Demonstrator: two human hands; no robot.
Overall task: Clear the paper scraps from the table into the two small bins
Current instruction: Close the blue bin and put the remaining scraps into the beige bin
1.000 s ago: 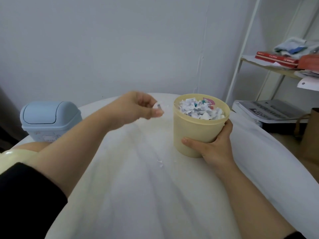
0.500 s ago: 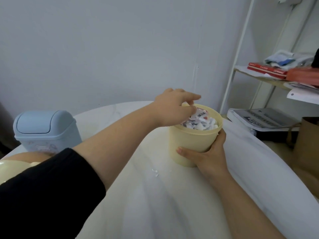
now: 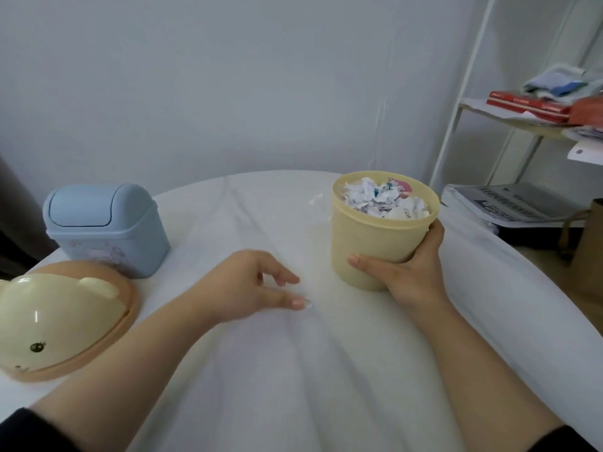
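Observation:
A cream-yellow bin (image 3: 375, 243) without its lid stands on the white table (image 3: 293, 370), filled to the rim with crumpled paper scraps (image 3: 381, 199). My right hand (image 3: 404, 269) grips its lower side. My left hand (image 3: 257, 288) lies low over the table left of that bin, fingers stretched out, the thumb tip touching a tiny white scrap (image 3: 309, 305). A few small white bits (image 3: 315, 199) lie behind the bin on its left. A blue bin (image 3: 104, 228) with a swing lid stands at the far left.
A cream bear-faced lid (image 3: 55, 318) on an orange rim lies at the table's left edge, in front of the blue bin. A white shelf (image 3: 522, 122) with red books and papers stands to the right, a stack of newspapers (image 3: 509, 203) below it.
My left hand carried a scrap to the cream bin, dropped it in, then came down to the table near a tiny scrap. My right hand kept its grip on the bin.

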